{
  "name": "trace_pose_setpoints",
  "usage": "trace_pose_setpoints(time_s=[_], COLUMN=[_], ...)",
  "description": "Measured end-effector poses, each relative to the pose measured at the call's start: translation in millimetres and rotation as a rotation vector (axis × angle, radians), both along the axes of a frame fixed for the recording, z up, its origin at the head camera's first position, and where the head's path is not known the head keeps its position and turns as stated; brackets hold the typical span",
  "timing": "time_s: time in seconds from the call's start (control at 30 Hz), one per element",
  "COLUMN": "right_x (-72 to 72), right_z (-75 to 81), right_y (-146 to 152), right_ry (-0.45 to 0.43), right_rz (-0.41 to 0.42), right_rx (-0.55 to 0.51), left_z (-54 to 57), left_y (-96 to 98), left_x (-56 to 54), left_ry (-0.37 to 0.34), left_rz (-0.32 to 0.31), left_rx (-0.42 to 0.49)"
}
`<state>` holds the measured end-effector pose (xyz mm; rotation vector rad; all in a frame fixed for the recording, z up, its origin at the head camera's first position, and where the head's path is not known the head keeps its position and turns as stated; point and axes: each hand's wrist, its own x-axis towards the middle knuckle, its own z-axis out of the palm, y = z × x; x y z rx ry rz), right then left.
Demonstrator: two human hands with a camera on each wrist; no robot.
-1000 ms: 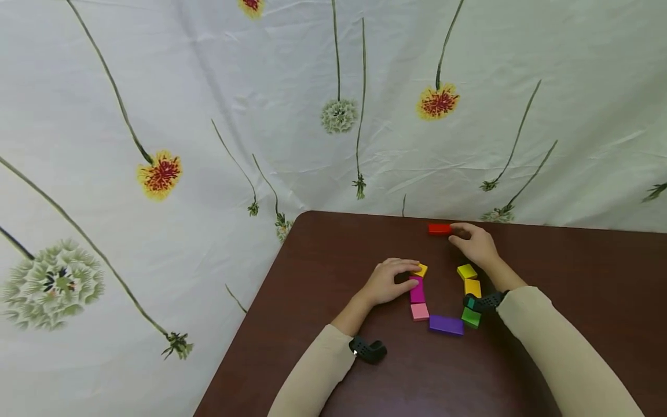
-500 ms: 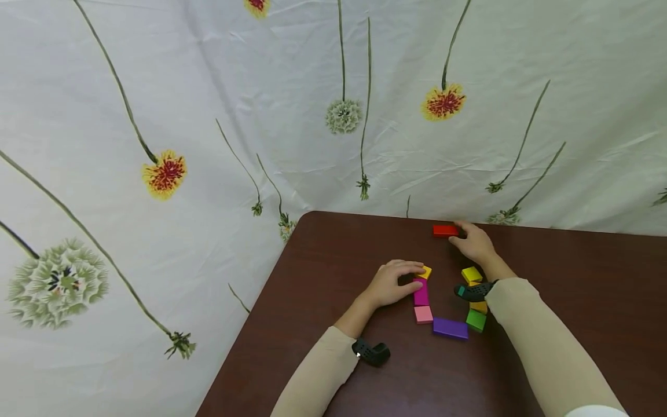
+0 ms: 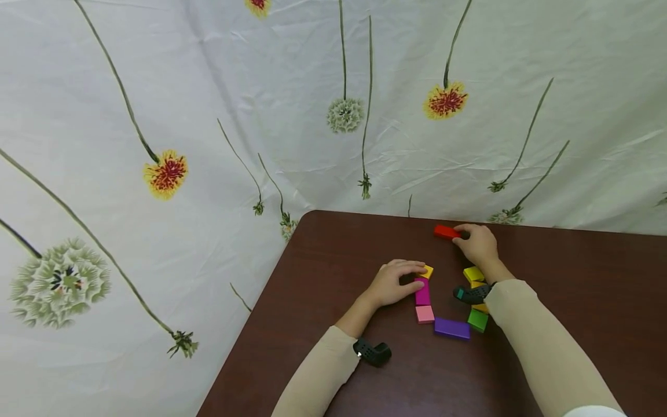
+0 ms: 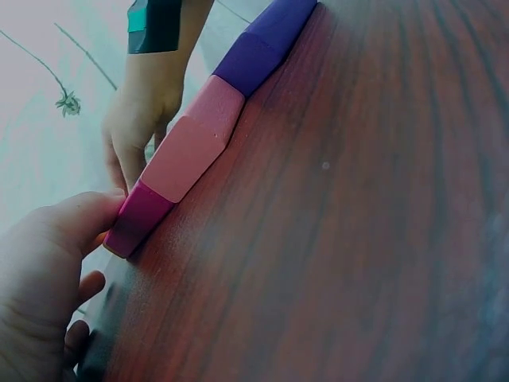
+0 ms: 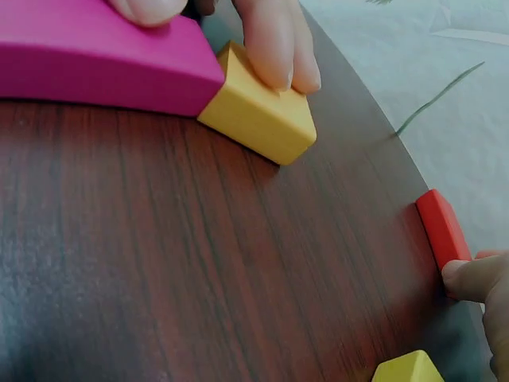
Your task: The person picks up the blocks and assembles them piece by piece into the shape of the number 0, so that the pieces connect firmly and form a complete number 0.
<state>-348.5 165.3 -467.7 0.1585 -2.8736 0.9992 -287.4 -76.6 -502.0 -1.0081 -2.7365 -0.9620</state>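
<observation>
My right hand pinches the right end of a red block between thumb and finger, near the table's far edge. The red block lies at a slant, its left end pointing away from the hand. My left hand rests with its fingertips on a small yellow-orange block and its thumb on a longer magenta block. These two blocks stand end to end. A pink block follows the magenta one, then a long purple block lies crosswise at the near side.
On the right side of the curved row are a green block, an orange block partly covered by the right wrist camera, and a yellow block. A flowered cloth hangs behind the dark wooden table.
My right thumb and finger have closed on the red block's end, and the block has turned from straight to slanted. My left hand has stayed on its blocks. The head view has shifted slightly.
</observation>
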Motion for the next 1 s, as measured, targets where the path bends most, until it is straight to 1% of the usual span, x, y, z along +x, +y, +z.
trace_pose_setpoints(time_s=[0.13, 0.23, 0.43, 0.57, 0.67, 0.83, 0.9, 1.0], right_x=[1.2, 2.3, 9.3, 15.8, 23.1, 37.1, 41.7, 46.6], right_z=[-6.9, -10.7, -8.2, -5.2, -4.3, -3.7, -3.4, -3.2], right_y=[8, 13, 21, 23, 22, 20, 19, 19], right_ry=[0.039, 0.043, 0.003, -0.029, -0.066, -0.12, -0.125, -0.121], right_rz=[-0.019, -0.018, 0.004, 0.029, 0.053, 0.097, 0.113, 0.139], right_rx=[-0.028, -0.055, -0.109, -0.117, -0.137, -0.219, -0.224, -0.205], left_z=[-0.4, -0.6, -0.5, -0.4, -0.5, 1.3, 1.9, 2.1], left_y=[1.8, 2.2, 1.4, 0.6, 0.3, 0.7, 0.9, 1.2], left_x=[-0.2, -0.3, 0.0, 0.2, 0.3, 1.3, 1.5, 1.3], left_ry=[-0.002, -0.012, -0.01, -0.017, -0.027, -0.035, -0.032, -0.034], left_rz=[0.002, 0.003, 0.01, 0.012, 0.015, 0.012, 0.013, 0.014], left_rx=[-0.007, -0.004, 0.002, 0.005, 0.004, 0.014, 0.015, 0.016])
